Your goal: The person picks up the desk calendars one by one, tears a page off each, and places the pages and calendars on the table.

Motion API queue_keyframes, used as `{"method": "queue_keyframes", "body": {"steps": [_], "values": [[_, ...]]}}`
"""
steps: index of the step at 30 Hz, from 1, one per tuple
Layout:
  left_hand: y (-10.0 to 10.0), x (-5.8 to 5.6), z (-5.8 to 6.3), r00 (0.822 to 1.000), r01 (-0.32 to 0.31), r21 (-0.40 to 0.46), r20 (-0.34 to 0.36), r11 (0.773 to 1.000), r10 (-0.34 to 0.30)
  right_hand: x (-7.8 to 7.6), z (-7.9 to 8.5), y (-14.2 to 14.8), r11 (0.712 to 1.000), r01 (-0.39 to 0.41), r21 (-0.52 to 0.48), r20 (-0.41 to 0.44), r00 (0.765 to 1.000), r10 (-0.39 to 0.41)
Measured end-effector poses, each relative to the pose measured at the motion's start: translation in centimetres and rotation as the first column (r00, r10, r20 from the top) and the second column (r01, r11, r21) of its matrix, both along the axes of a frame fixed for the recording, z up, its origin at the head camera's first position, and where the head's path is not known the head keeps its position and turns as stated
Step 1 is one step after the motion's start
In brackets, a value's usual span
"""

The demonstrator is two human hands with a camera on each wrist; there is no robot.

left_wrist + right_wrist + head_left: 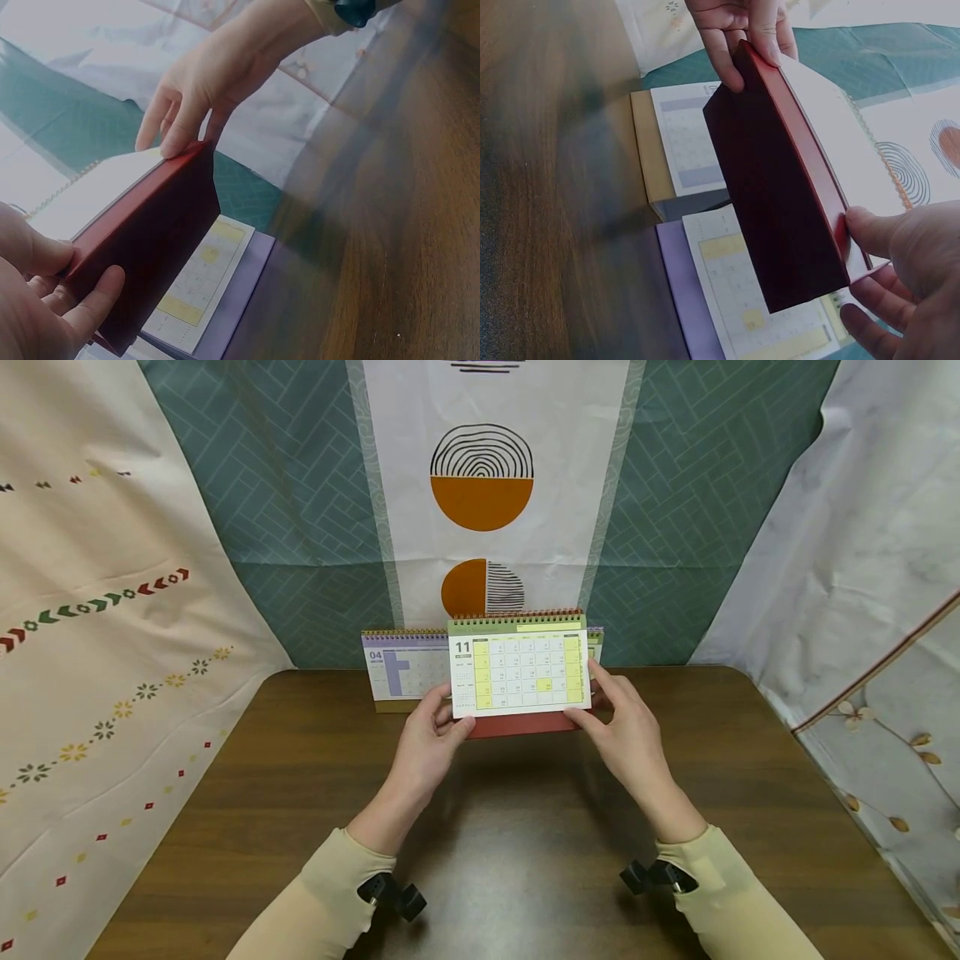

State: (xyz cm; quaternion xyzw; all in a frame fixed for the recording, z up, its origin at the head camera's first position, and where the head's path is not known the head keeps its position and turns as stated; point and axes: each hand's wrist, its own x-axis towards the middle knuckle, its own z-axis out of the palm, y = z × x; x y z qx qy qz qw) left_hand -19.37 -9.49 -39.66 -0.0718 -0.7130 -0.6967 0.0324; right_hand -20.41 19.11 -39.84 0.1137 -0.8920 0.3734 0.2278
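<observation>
A spiral-bound desk calendar (517, 672) with a red stand shows page 11, with yellow columns. Between both hands it is held raised, its dark red underside (772, 195) showing in the wrist views. My left hand (427, 739) grips the lower left corner, thumb on the front. On the opposite side, my right hand (626, 735) pinches the lower right edge, also thumb in front. Behind it to the left stands a second calendar (390, 672) with a purple page 04 and a tan base. A third calendar (206, 274), with a purple base, is mostly hidden in the head view.
The brown wooden table (495, 860) reaches to a green and white patterned cloth (300, 527) hanging at the back. Patterned cloths (112, 635) hang on the left and right sides. Both wrists carry small black cameras (392, 895).
</observation>
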Motion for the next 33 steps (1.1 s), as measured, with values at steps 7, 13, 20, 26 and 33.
{"method": "queue_keyframes", "body": {"steps": [7, 13, 20, 26, 33], "values": [[0.09, 0.05, -0.02, 1.000, 0.001, 0.010, -0.004, 1.000, -0.001, -0.06, 0.29, 0.40, 0.999, -0.034, 0.014, 0.044, 0.998, 0.034], [0.21, 0.21, -0.03, 1.000, -0.008, 0.009, 0.006, 1.000, 0.008, -0.19, 0.36, 0.64, 1.000, -0.026, 0.017, 0.039, 0.999, 0.025], [0.33, 0.19, -0.27, 1.000, -0.013, 0.009, -0.001, 1.000, 0.013, -0.19, 0.19, 0.68, 0.998, -0.008, 0.063, -0.035, 0.999, 0.010], [0.47, 0.25, -0.43, 1.000, -0.020, 0.037, -0.015, 0.999, 0.021, -0.10, 0.32, 0.61, 0.996, -0.085, -0.042, 0.030, 0.996, 0.086], [0.55, 0.19, -0.60, 0.999, -0.032, 0.045, -0.026, 0.998, 0.033, -0.29, 0.64, 0.54, 0.949, -0.113, -0.294, 0.159, 0.973, 0.165]]}}
